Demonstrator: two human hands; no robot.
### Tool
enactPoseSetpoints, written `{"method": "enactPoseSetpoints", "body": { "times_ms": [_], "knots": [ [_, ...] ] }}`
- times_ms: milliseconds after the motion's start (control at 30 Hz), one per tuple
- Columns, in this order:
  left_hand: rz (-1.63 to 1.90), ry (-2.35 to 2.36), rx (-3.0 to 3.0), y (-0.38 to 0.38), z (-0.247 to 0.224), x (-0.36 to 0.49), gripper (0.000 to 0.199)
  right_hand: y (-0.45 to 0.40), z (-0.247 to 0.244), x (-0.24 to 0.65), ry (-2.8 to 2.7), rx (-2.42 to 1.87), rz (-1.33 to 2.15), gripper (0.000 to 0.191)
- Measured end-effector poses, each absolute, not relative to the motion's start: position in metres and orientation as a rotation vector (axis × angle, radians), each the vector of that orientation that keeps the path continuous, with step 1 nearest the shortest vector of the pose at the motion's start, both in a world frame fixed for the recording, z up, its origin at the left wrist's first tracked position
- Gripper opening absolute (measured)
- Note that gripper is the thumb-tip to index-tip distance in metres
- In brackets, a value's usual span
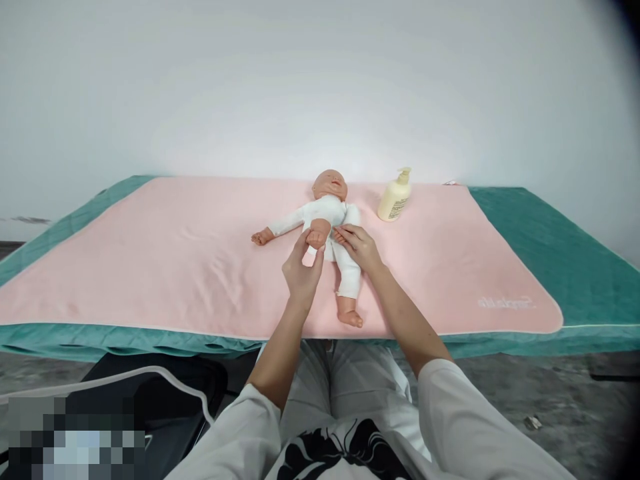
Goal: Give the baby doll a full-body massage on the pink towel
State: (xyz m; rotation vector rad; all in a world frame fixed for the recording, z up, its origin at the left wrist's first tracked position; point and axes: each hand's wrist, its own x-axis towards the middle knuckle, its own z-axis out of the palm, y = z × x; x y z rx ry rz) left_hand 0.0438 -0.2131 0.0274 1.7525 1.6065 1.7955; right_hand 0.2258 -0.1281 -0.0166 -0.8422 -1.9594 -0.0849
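A baby doll [331, 208] with a white cloth body lies on its back on a pink mat [200, 267], its head toward the wall. My left hand [303, 268] grips the doll's raised foot [319, 235] between thumb and fingers. With fingers pressed together, my right hand [358, 247] holds the doll's small hand [339, 235] beside that foot. The doll's other leg [349, 280] is stretched toward me. Its other arm [285, 222] reaches out to the left, touched by neither of my hands.
A cream pump bottle [395, 198] stands on the mat right of the doll's head. The mat lies over a green padded table cover [550, 247] against a pale wall. A black object [165, 400] with a white cable is below the table at left.
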Motion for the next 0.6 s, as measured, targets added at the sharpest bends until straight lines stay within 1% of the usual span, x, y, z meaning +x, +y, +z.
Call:
{"method": "enactPoseSetpoints", "body": {
  "times_ms": [200, 433, 600],
  "knots": [
    [1.771, 1.596, 1.808, -0.205, 0.026, 0.049, 0.041, -0.126, -0.02, 0.225, -1.988, -0.875, -0.064, 0.032],
    [1.77, 1.587, 1.786, -0.225, 0.022, 0.052, 0.04, -0.13, -0.019, 0.228, -1.936, -0.892, -0.062, 0.033],
    [1.803, 1.627, 1.827, -0.252, 0.015, 0.044, 0.041, -0.135, -0.02, 0.238, -1.698, -1.052, 0.003, 0.036]
  ]
}}
